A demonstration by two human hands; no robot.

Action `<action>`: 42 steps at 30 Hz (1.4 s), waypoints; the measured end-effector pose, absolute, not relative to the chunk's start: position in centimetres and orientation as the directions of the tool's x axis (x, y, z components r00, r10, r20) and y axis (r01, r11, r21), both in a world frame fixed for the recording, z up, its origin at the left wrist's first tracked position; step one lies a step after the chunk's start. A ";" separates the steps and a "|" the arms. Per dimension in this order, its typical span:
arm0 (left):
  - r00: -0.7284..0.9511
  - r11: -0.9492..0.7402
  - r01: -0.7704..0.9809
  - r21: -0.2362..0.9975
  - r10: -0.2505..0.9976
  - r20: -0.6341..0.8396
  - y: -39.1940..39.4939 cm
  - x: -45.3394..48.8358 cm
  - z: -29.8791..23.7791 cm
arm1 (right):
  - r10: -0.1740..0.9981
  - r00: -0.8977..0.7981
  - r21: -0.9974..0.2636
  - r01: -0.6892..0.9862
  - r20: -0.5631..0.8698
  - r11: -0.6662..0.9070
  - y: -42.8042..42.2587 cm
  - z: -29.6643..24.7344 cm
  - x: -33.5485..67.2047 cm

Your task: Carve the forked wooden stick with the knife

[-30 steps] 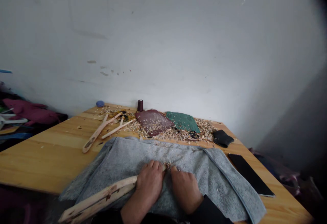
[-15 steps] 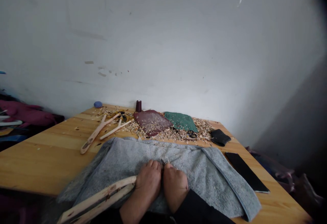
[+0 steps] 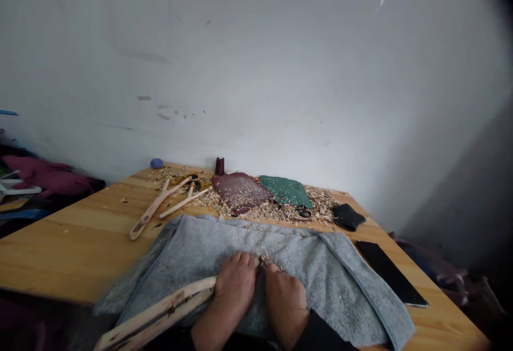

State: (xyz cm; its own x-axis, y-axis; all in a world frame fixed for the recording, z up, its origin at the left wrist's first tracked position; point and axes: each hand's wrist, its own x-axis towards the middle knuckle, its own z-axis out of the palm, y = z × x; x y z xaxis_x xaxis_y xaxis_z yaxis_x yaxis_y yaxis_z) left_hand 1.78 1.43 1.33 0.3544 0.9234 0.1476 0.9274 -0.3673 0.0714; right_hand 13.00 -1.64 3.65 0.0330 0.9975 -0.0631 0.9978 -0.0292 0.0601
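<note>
My left hand point(image 3: 236, 279) is closed around a pale peeled forked stick point(image 3: 160, 302); its two long prongs run down to the lower left. The stick's other end pokes out just past my left fingers. My right hand point(image 3: 285, 295) is closed on a small knife point(image 3: 263, 260), mostly hidden in the fist, its dark blade tip at the stick's end. Whether the blade touches the wood I cannot tell. Under both hands lies a grey cloth point(image 3: 208, 239), dusted with shavings near the blade.
Wood shavings point(image 3: 320, 201) cover the table's back, around maroon point(image 3: 240, 188) and green point(image 3: 284, 189) pieces of material. Two forked sticks point(image 3: 150, 212) lie left, near a thread spool point(image 3: 219, 166) and a blue lump point(image 3: 156, 163). A black pouch point(image 3: 348, 216) and dark flat slab point(image 3: 390, 272) lie right.
My right hand has moved right and slightly down, away from my left hand, so the stick's end and blade show between them. My left hand keeps its hold; the view has shifted slightly.
</note>
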 end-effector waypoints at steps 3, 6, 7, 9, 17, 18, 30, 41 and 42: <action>0.376 -0.385 0.921 0.053 0.917 0.136 1.5 1.7 1.4 | 0.997 0.047 0.059 0.997 -0.060 -0.044 -1.6 3.7 12.6; 0.394 -0.400 0.916 0.038 0.912 0.114 1.5 1.6 1.6 | 0.995 0.080 0.057 0.995 -0.059 -0.076 -1.3 3.8 11.8; 0.396 -0.402 0.915 0.035 0.912 0.105 1.6 1.6 1.6 | 0.994 0.093 0.060 0.994 -0.059 -0.090 -1.1 3.8 11.5; 0.401 -0.405 0.914 0.027 0.912 0.092 1.7 1.6 1.6 | 0.991 0.118 0.071 0.991 -0.064 -0.113 -0.8 3.9 11.1; 0.398 -0.402 0.916 0.007 0.910 0.113 1.6 1.5 1.2 | 0.993 0.102 0.073 0.992 -0.054 -0.098 -0.2 4.2 10.9; 0.395 -0.398 0.917 0.006 0.912 0.113 1.6 1.6 1.3 | 0.993 0.107 0.072 0.992 -0.053 -0.103 -0.1 4.1 10.8; 0.360 -0.363 0.932 0.006 0.926 0.117 1.3 1.7 1.6 | 0.999 0.027 0.010 1.000 -0.029 -0.026 0.7 3.9 12.1; 0.281 -0.308 0.949 0.072 0.925 0.258 0.9 1.7 1.7 | 0.996 -0.083 -0.016 0.996 -0.037 0.083 -0.3 4.0 16.5; 0.278 -0.306 0.950 0.070 0.923 0.267 1.0 1.7 1.6 | 0.996 -0.083 -0.009 0.997 -0.036 0.082 -0.4 4.0 16.4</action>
